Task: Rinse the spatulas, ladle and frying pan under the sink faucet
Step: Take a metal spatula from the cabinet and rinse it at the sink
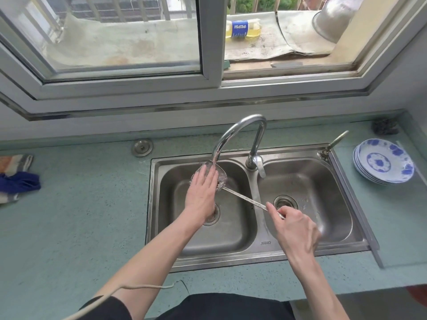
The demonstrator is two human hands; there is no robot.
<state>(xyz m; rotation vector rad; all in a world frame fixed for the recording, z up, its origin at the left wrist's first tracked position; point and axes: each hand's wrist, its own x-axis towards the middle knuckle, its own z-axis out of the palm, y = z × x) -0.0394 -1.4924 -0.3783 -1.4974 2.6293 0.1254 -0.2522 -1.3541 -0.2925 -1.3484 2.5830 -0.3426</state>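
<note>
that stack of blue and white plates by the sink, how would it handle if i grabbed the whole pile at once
The plates look ceramic, so the pile is probably heavy for its size and would chip or break if dropped. They look glossy and may be slippery, especially to wet hands. The stack sits slightly uneven, so the top plates might slide if tilted.

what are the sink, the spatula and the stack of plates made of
Sink: looks like brushed stainless steel, grey with soft reflections.
Spatula: seems to be polished metal, with a thin, shiny handle and a blade glinting under the water.
Stack of plates: probably glazed ceramic, glossy white with a blue pattern, though melamine can't be ruled out.
</note>
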